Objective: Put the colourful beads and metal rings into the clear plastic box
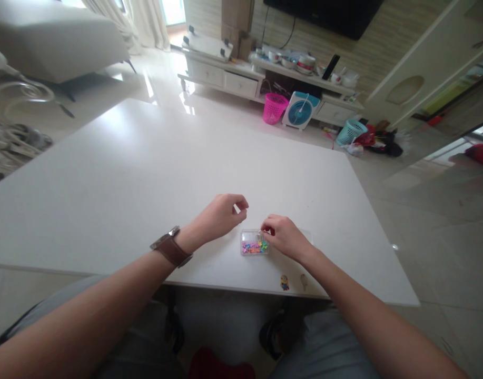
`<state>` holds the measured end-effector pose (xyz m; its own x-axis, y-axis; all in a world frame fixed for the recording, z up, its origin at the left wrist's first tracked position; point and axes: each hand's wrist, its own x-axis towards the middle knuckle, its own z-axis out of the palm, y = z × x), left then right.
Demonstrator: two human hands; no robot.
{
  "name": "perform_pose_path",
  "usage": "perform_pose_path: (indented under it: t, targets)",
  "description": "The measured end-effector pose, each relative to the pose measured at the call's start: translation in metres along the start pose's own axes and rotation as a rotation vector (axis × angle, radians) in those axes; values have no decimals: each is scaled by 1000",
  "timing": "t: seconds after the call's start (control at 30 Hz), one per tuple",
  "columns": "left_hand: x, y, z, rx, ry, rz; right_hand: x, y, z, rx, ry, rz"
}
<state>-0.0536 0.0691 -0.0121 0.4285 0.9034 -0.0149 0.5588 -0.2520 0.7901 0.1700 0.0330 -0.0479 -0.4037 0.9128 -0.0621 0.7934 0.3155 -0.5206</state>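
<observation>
A small clear plastic box (254, 253) filled partly with colourful little pieces (251, 247) rests on the white table (209, 158) near its front edge. My right hand (283, 235) is at the box's right side, fingertips pinched over its upper right part; what they hold, if anything, is too small to name. To the upper left of the box, my left hand (228, 211) hovers with thumb and index finger curved and a gap between them, holding nothing visible. A yellow and blue cartoon figure (284, 282) lies near the front edge, with a small pale item (303, 282) beside it.
A clear flat lid-like piece (306, 236) lies partly behind my right hand. Beyond the table are a pink basket (275, 108), a box fan (300, 110), a light blue basket (351, 132) and a white cabinet (241, 84). My legs are below the front edge.
</observation>
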Motion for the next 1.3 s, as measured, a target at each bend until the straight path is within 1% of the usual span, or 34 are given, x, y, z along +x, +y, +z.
perform_pose_path:
  t: [0.1, 0.23, 0.33, 0.5, 0.67, 0.8, 0.97, 1.03, 1.13, 1.3]
  targets:
    - [-1, 1, -2, 11, 9, 15, -1, 0, -2, -38, 3, 25]
    - [0, 0, -2, 28, 15, 42, -4, -1, -1, -70, -51, 47]
    - [0, -1, 0, 36, 9, 56, -6, -3, 0, -94, -80, 45]
    - [0, -4, 1, 61, -1, 74, -6, -7, -2, -127, -60, 35]
    - [1, -5, -1, 92, -3, 100, -6, -8, -3, -184, -107, 5]
    - [5, -11, -9, 128, -5, 84, -8, -8, -4, -152, -64, -5]
    - [12, -27, -26, 273, 4, 48, -13, -7, -2, -188, -130, 2]
    - [15, -34, -29, 325, -11, 33, -14, -7, -2, -180, -120, 1]
    - [19, -43, -25, 347, -65, 21, -13, -9, -5, -159, -69, 9]
    - [31, -56, -4, 284, -199, 57, -13, -10, -8, -152, -57, 9]
